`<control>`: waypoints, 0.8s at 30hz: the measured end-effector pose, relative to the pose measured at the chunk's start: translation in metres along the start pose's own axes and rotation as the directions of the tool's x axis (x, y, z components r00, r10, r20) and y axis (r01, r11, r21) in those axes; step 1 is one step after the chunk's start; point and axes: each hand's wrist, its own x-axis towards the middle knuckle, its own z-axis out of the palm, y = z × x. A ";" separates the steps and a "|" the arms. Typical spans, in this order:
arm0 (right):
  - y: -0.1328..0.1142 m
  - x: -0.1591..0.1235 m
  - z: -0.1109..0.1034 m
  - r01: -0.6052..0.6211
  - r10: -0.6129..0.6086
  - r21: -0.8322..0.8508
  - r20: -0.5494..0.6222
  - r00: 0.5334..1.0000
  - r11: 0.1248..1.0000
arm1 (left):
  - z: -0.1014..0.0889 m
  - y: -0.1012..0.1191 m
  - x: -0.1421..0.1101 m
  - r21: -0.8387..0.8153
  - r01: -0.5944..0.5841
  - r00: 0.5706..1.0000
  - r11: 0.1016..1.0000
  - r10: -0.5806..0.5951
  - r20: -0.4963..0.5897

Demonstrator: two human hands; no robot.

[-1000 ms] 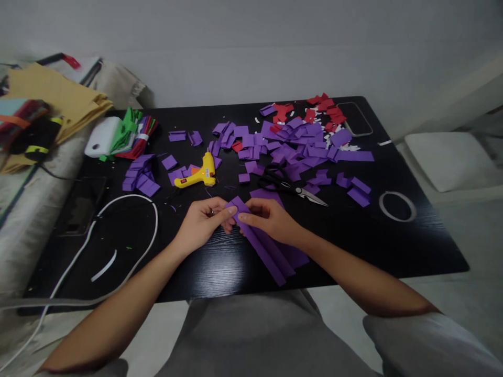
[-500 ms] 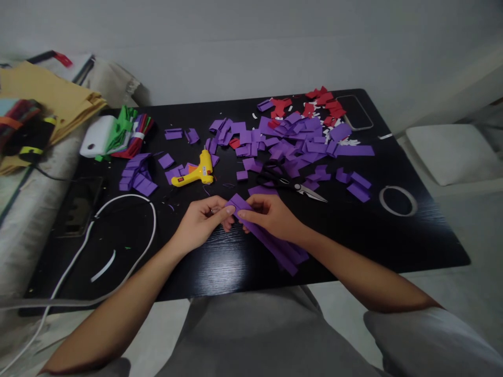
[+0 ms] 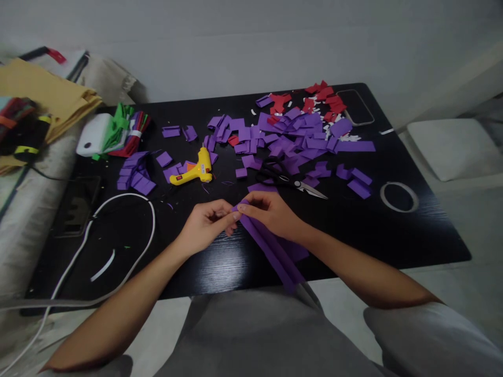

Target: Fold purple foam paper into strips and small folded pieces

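Note:
A long purple paper strip (image 3: 271,248) with lengthwise creases slants from my hands down toward the table's front edge. My left hand (image 3: 210,222) pinches its upper end between thumb and fingers. Close beside it, my right hand (image 3: 271,212) is closed on the same end, thumb on top. Another purple sheet (image 3: 296,250) lies partly under the strip and my right wrist. Just beyond my right hand are black-handled scissors (image 3: 291,183), blades pointing right. A yellow glue gun (image 3: 194,168) lies beyond my left hand.
Folded purple pieces (image 3: 291,136) cover the back of the black table (image 3: 353,230), with red scraps (image 3: 324,97) behind. A tape ring (image 3: 398,197) lies right. At left are a white cable (image 3: 153,225), a phone (image 3: 76,207) and bundled coloured strips (image 3: 129,131).
The strip's upper end has been folded over between my fingers. Its lower end has swung nearer the table's front edge. My right hand has shifted slightly over the end.

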 end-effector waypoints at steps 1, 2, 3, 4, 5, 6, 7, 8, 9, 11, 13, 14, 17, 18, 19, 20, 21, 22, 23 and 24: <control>0.000 0.000 0.000 0.003 -0.003 -0.010 -0.002 1.000 1.000 | 0.000 0.000 0.000 -0.009 -0.009 1.000 1.000 0.009 0.013; 0.001 0.000 0.000 0.009 -0.009 -0.020 -0.004 1.000 1.000 | 0.000 0.000 0.000 -0.018 -0.019 0.999 1.000 0.019 0.026; 0.001 0.000 0.000 0.016 -0.017 -0.030 -0.005 1.000 0.999 | 0.000 0.000 0.000 -0.025 -0.028 0.999 0.999 0.029 0.035; 0.001 0.000 0.000 0.022 -0.023 -0.040 -0.004 1.000 0.999 | 0.000 0.000 0.000 -0.032 -0.036 0.998 0.999 0.037 0.042; 0.002 0.000 0.000 0.027 -0.027 -0.047 -0.004 1.000 0.999 | 0.000 -0.001 0.000 -0.039 -0.042 0.998 0.998 0.044 0.046; 0.002 0.000 0.000 0.031 -0.031 -0.052 -0.006 1.000 0.998 | 0.000 -0.002 0.000 -0.045 -0.045 0.998 0.998 0.047 0.047; 0.002 0.000 0.000 0.033 -0.033 -0.053 -0.007 0.999 0.998 | 0.001 -0.002 0.001 -0.050 -0.044 0.998 0.998 0.046 0.047; 0.002 0.000 0.000 0.032 -0.032 -0.052 -0.008 0.999 0.998 | 0.001 -0.003 0.001 -0.054 -0.043 0.998 0.998 0.045 0.047; 0.002 0.000 0.000 0.028 -0.028 -0.052 -0.008 1.000 0.998 | 0.001 -0.004 0.001 -0.057 -0.040 0.998 0.998 0.043 0.047; 0.002 -0.001 0.000 0.021 -0.022 -0.050 -0.011 1.000 0.998 | 0.001 -0.005 0.001 -0.055 -0.037 0.998 0.998 0.040 0.047; 0.001 -0.001 -0.001 0.020 -0.020 -0.054 -0.009 1.000 0.998 | 0.002 -0.006 0.001 -0.043 -0.043 0.998 0.998 0.045 0.047; 0.001 0.000 -0.001 0.024 -0.024 -0.056 -0.009 1.000 0.998 | 0.002 -0.006 0.001 -0.032 -0.053 0.997 0.998 0.054 0.047; -0.001 0.000 -0.001 0.029 -0.029 -0.052 -0.005 1.000 0.998 | 0.001 -0.007 0.000 0.051 -0.127 0.992 0.991 0.125 0.030; -0.002 -0.001 -0.001 0.023 -0.023 -0.042 -0.002 1.000 0.999 | 0.000 -0.007 0.000 0.093 -0.168 0.986 0.981 0.168 0.013; -0.002 -0.001 -0.001 0.013 -0.013 -0.027 0.002 1.000 1.000 | -0.001 -0.008 0.001 0.138 -0.215 0.976 0.967 0.219 -0.012; -0.003 -0.001 -0.001 0.000 0.000 -0.012 0.008 1.000 1.000 | -0.001 -0.008 0.001 0.183 -0.266 0.960 0.947 0.278 -0.043; -0.004 -0.002 -0.001 -0.013 0.013 0.004 0.016 1.000 1.000 | -0.002 -0.009 0.001 0.226 -0.315 0.938 0.922 0.339 -0.074; -0.005 -0.002 -0.001 -0.024 0.023 0.018 0.022 0.999 1.000 | -0.003 -0.009 0.001 0.269 -0.359 0.913 0.894 0.396 -0.099; -0.005 -0.002 -0.002 -0.032 0.032 0.029 0.031 0.999 0.999 | -0.004 -0.009 0.000 0.313 -0.394 0.888 0.864 0.446 -0.113; -0.006 -0.003 -0.002 -0.036 0.035 0.037 0.040 0.999 0.999 | -0.004 -0.009 0.000 0.356 -0.419 0.868 0.835 0.484 -0.113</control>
